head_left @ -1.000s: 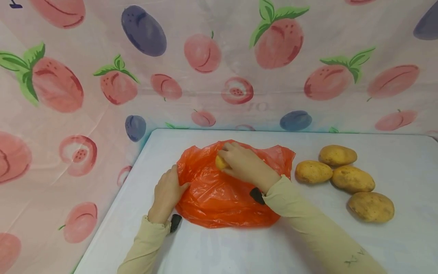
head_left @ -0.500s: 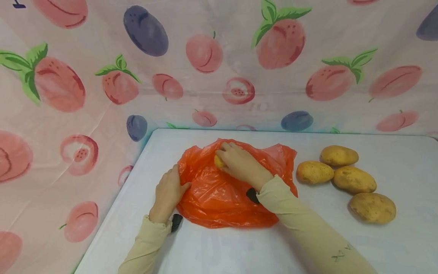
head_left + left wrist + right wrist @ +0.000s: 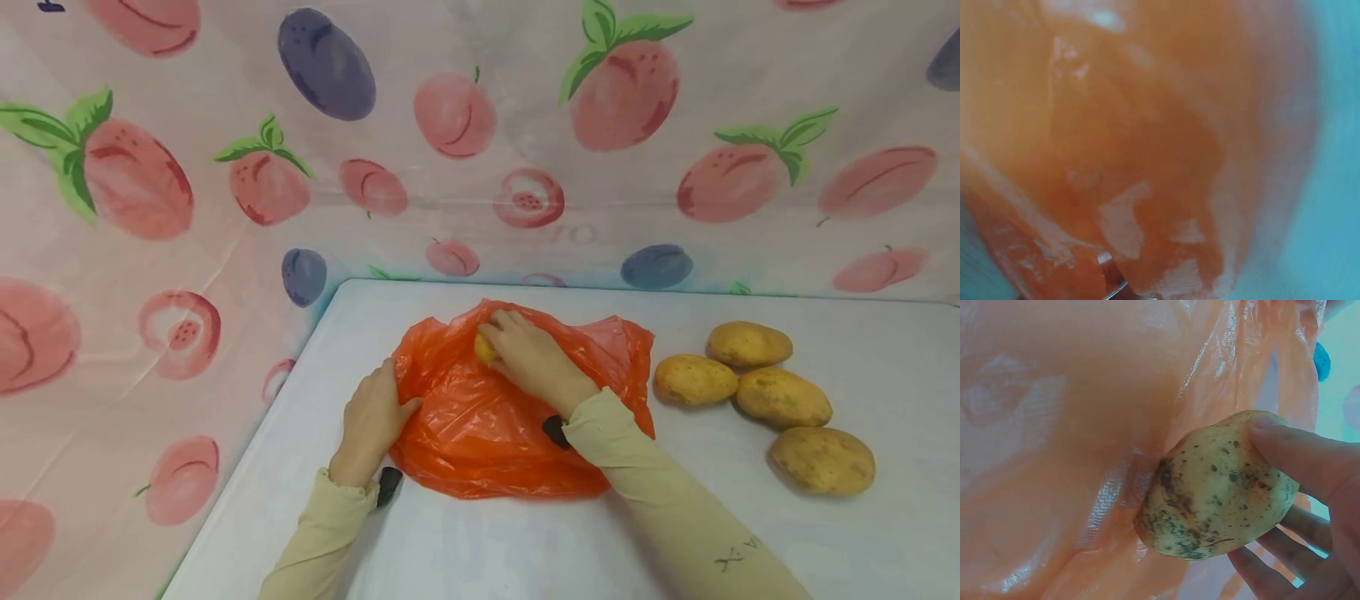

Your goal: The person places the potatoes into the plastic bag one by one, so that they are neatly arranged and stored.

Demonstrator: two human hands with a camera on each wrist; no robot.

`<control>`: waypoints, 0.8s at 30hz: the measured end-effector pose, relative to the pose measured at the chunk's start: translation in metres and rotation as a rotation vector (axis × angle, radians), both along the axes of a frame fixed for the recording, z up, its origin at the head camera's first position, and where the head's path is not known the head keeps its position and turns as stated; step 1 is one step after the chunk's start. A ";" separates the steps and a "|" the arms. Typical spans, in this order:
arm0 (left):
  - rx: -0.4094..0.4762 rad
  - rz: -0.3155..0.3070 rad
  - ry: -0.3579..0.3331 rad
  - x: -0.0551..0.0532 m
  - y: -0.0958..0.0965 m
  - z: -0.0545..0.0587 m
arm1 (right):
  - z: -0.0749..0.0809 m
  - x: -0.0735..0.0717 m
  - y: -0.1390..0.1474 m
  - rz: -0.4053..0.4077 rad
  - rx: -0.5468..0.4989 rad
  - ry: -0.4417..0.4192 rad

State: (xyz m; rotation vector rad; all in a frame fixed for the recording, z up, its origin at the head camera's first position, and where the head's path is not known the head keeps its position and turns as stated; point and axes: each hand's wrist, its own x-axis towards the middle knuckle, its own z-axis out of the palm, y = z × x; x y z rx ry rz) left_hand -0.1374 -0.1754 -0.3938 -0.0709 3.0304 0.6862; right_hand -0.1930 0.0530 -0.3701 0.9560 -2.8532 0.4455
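An orange-red plastic bag (image 3: 480,412) lies spread on the white table. At its left side my left hand (image 3: 371,417) holds the edge, with the thumb (image 3: 408,408) over the plastic. The bag fills most of the left wrist view, blurred, and the fingers do not show there. Over the bag's upper part, my right hand (image 3: 528,354) grips a potato (image 3: 1216,487), seen as a small yellow patch in the head view. In the right wrist view the potato has dark specks, and thumb and fingers hold it from the right, beside the bag's film (image 3: 1104,425).
To the right of the bag lie several more potatoes: one at the back (image 3: 750,344), two in the middle and a larger one (image 3: 822,461) nearest the front. A fruit-print cloth (image 3: 465,200) hangs behind and left of the white table (image 3: 517,550).
The right hand keeps the potato over the bag and has barely moved; its forearm has shifted slightly left. The left hand stays on the bag's edge. The whole view drifts slightly right.
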 end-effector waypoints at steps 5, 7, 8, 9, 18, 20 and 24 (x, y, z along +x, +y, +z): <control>-0.010 0.002 0.001 0.001 0.001 0.001 | -0.003 -0.002 -0.001 -0.006 -0.002 0.008; -0.011 0.002 0.002 0.001 0.001 0.001 | -0.004 -0.002 -0.001 -0.017 0.007 0.008; -0.012 0.003 0.001 0.001 0.001 0.001 | -0.005 -0.002 -0.002 -0.021 0.012 0.009; -0.012 0.005 0.001 0.001 0.001 0.001 | -0.005 -0.003 -0.002 -0.025 0.017 0.012; -0.003 0.009 0.004 0.002 0.000 0.000 | -0.010 -0.005 -0.009 -0.048 0.051 0.020; 0.009 0.007 -0.003 0.001 0.000 0.000 | -0.011 -0.004 -0.009 -0.053 0.057 0.011; 0.021 0.003 -0.012 0.001 -0.001 0.000 | -0.012 -0.002 -0.007 -0.055 0.048 0.006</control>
